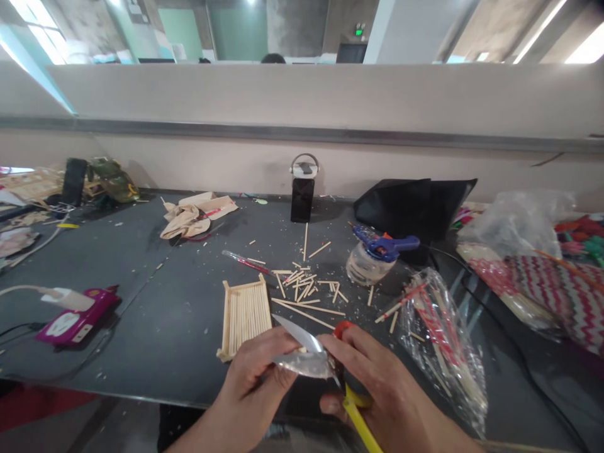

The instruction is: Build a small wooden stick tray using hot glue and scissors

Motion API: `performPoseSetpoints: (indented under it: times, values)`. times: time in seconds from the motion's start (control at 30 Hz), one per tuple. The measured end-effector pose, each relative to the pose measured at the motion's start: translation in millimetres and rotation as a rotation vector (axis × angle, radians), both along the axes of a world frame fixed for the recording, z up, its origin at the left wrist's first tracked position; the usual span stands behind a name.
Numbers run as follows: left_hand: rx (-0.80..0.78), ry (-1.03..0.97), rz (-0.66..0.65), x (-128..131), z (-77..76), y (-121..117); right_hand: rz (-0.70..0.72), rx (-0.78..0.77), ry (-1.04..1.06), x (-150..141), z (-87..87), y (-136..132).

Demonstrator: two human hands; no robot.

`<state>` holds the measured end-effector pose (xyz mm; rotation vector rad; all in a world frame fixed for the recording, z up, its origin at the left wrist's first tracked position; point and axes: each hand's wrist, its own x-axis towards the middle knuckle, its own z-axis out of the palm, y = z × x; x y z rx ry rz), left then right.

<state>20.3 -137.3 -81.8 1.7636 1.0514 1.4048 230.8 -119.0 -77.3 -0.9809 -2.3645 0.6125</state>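
My right hand (377, 377) grips a pair of scissors (302, 363) with yellow and red handles, its blades spread and pointing left. Between the blades shows the pale end of a small wooden stick (302, 350), pinched by my left hand (257, 380); most of the stick is hidden by the fingers. Just behind my left hand lies a small tray-like panel (248, 308) of wooden sticks set side by side, with thicker edges. A loose heap of short cut sticks (302, 283) is spread beyond the scissors, with a few longer ones nearer to me.
On the right are a plastic jar (365, 270) with a blue tool (394, 246) on top, a clear bag of sticks (448, 352) and a black pouch (415, 207). A phone (302, 200) stands at the back. Leftward are crumpled beige material (189, 220) and a purple power strip (78, 318).
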Motion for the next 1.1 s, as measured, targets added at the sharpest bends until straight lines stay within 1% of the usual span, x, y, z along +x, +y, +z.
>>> performPoseSetpoints:
  times: [0.1,0.17,0.2,0.27,0.37,0.43,0.53,0.7,0.8,0.9,0.97,1.1]
  values:
    - [0.039,0.009,0.002,1.2,1.7,0.5,0.0,-0.033,-0.006,-1.4,3.5,-0.8]
    - [0.039,0.019,0.003,1.8,3.5,1.4,-0.002,-0.046,0.002,-1.8,5.2,-1.3]
    - [0.025,0.03,-0.019,2.2,4.7,2.0,-0.005,-0.046,0.003,-1.8,5.4,-1.7]
    - [0.025,0.036,-0.068,3.5,7.4,3.4,-0.012,-0.042,-0.004,-1.1,3.8,-2.5]
    - [0.071,-0.009,-0.069,6.2,11.7,4.9,-0.008,-0.019,0.0,0.9,-2.2,-4.0]
    - [0.021,-0.019,-0.101,8.0,14.4,5.6,0.001,0.011,0.034,2.2,-6.8,-4.9]
    - [-0.111,-0.009,-0.189,9.2,16.8,6.7,-0.007,0.04,0.044,4.3,-12.1,-5.6]
    - [-0.103,-0.03,-0.197,8.0,13.5,7.7,-0.04,0.092,0.0,7.1,-17.2,-5.9]
    - [-0.119,-0.005,-0.19,8.3,10.8,7.8,-0.066,0.128,-0.015,7.7,-20.8,-6.4]
    - [-0.145,0.064,-0.186,8.7,10.2,8.0,-0.057,0.072,-0.005,8.2,-22.4,-7.3]
    - [-0.179,0.073,-0.213,8.0,10.6,8.9,-0.066,0.018,0.002,9.1,-20.9,-7.8]
    - [-0.335,0.035,-0.27,3.6,10.9,12.1,-0.119,-0.131,0.116,11.7,-13.4,-7.3]
